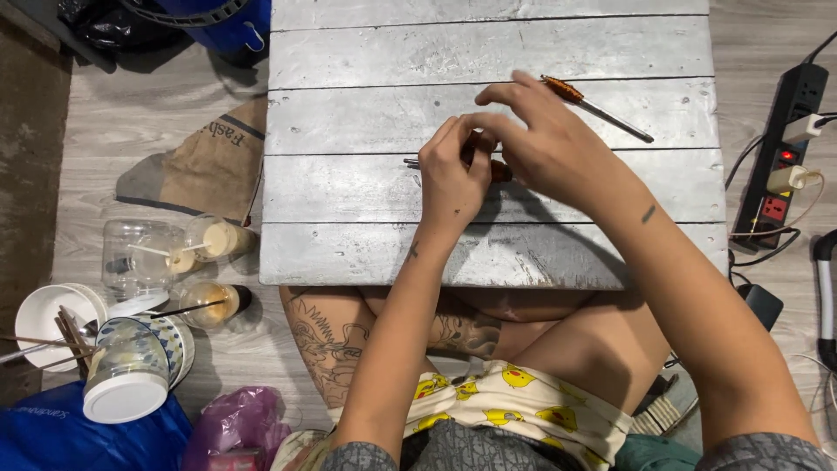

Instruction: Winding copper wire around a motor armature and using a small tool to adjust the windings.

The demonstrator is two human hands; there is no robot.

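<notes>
We see a home floor workspace: a low silver-painted plank table (366,113), used plastic drink cups (214,240), a black power strip (779,157) on grey laminate flooring (157,113)

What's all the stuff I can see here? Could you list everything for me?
table: one, grey painted planks, centre
rod with copper winding: one, metal and orange-brown, on the table past the hands
small rod: one, dark with brown, between the hands
power strip: one, black, floor on the right
cloth bag: one, brown, floor left of the table
plastic cups: several, clear, floor on the left
white bowl: one, with sticks, far left
purple bag: one, bottom left
left hand: one, pinching the small rod
right hand: one, fingers at the small rod
</notes>
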